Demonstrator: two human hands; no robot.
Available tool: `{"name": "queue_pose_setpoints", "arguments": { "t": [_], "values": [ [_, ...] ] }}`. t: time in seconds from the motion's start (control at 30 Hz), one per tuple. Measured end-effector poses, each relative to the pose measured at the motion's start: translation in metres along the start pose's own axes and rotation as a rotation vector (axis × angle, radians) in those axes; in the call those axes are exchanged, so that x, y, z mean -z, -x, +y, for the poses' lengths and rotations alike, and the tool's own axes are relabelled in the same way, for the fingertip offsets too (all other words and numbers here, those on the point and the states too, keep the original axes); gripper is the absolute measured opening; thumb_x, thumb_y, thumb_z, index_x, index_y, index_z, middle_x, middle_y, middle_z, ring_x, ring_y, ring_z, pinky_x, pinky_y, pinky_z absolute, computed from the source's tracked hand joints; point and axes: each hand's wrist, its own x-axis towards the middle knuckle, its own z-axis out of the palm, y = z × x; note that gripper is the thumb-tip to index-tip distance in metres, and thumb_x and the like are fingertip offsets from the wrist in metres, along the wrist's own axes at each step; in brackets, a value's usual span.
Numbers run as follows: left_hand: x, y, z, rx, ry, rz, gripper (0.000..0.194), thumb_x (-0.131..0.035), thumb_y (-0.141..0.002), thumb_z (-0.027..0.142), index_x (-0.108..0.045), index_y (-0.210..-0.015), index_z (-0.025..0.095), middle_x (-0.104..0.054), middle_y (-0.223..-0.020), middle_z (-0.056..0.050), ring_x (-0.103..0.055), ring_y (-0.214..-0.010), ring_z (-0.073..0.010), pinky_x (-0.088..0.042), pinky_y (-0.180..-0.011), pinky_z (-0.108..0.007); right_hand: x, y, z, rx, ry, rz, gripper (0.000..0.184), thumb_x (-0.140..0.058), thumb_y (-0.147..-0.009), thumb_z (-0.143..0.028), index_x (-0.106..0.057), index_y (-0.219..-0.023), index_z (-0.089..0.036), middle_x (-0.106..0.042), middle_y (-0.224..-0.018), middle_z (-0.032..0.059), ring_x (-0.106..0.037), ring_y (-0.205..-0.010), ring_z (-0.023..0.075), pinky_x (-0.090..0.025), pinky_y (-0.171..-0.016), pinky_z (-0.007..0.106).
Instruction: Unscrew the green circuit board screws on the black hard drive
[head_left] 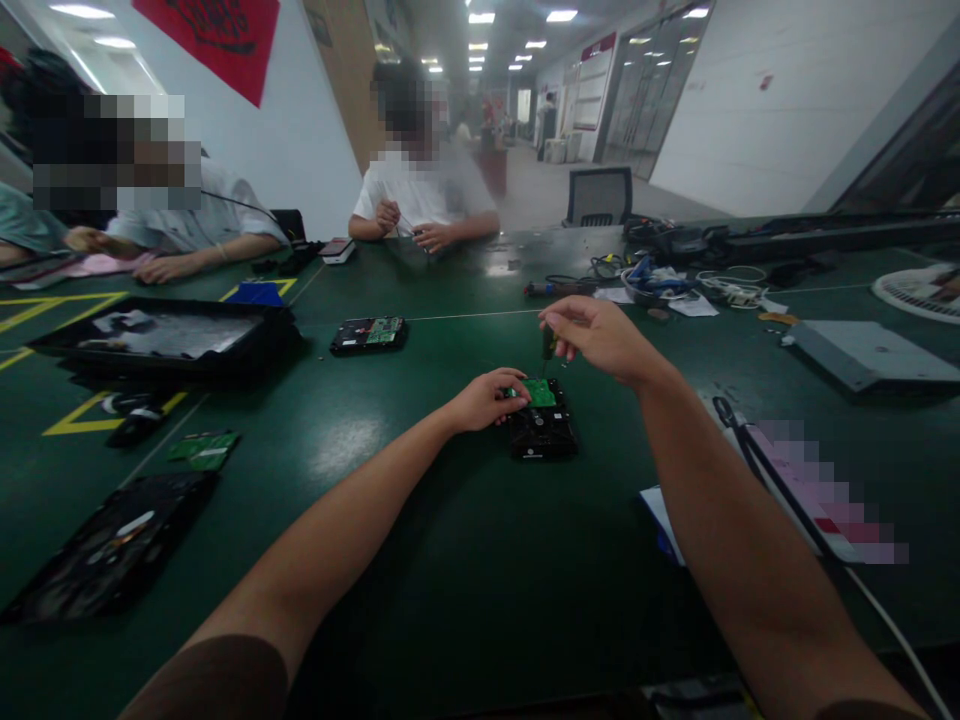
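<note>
A black hard drive (546,432) lies on the dark green table in front of me, its green circuit board (541,392) facing up at the far end. My left hand (491,398) grips the drive's left side, with fingertips resting at the edge of the board. Above the far end, my right hand (589,335) is closed round the handle of a screwdriver (549,343). The screwdriver stands nearly upright, its thin shaft pointing down at the board. Whether the tip sits in a screw is too small to tell.
Another hard drive (369,334) lies farther left, near a black tray (172,330). At the near left are a loose circuit board (206,450) and a black drive casing (112,540). A grey metal box (877,355) and cables (660,280) lie right. Two co-workers sit across the table.
</note>
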Motion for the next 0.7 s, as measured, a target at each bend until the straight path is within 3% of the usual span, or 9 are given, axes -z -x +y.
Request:
{"name": "queue_pose_setpoints", "arguments": {
  "t": [0.17, 0.4, 0.57, 0.7],
  "values": [
    [-0.0007, 0.0001, 0.0005, 0.0, -0.001, 0.004, 0.02, -0.07, -0.096, 0.032, -0.071, -0.104, 0.014, -0.047, -0.154, -0.015, -0.059, -0.061, -0.0007, -0.055, -0.052, -0.02, 0.0008, -0.0019, 0.0065, -0.01, 0.094, 0.094, 0.024, -0.077, -0.088, -0.043, -0.07, -0.089, -0.02, -0.073, -0.08, 0.0053, -0.063, -0.064, 0.0156, -0.048, -0.056, 0.029],
    [-0.001, 0.0003, 0.0009, -0.006, -0.001, 0.012, 0.016, -0.069, -0.096, 0.027, -0.072, -0.104, 0.014, -0.047, -0.155, -0.016, -0.058, -0.06, -0.0002, -0.054, -0.052, -0.02, -0.0006, -0.0021, 0.0033, 0.012, 0.0, 0.028, 0.026, -0.068, -0.096, -0.047, -0.07, -0.097, -0.02, -0.077, -0.099, 0.0079, -0.061, -0.059, 0.0118, -0.048, -0.052, 0.028],
    [-0.0001, 0.0007, 0.0011, -0.012, -0.001, 0.009, 0.016, -0.069, -0.096, 0.027, -0.072, -0.104, 0.014, -0.047, -0.154, -0.017, -0.059, -0.059, -0.0007, -0.054, -0.052, -0.022, 0.0024, -0.0018, 0.0022, 0.016, -0.023, 0.005, 0.027, -0.07, -0.095, -0.044, -0.072, -0.105, -0.019, -0.075, -0.092, 0.0081, -0.064, -0.063, 0.0146, -0.052, -0.058, 0.031],
    [0.0001, 0.0008, 0.0009, -0.014, 0.003, 0.002, 0.017, -0.069, -0.096, 0.029, -0.073, -0.105, 0.014, -0.047, -0.154, -0.016, -0.059, -0.062, -0.0014, -0.054, -0.052, -0.021, 0.0026, -0.0024, 0.0064, 0.045, 0.071, 0.068, 0.023, -0.076, -0.089, -0.042, -0.073, -0.093, -0.02, -0.076, -0.092, 0.0079, -0.066, -0.075, 0.0188, -0.053, -0.065, 0.033]
  ]
}}
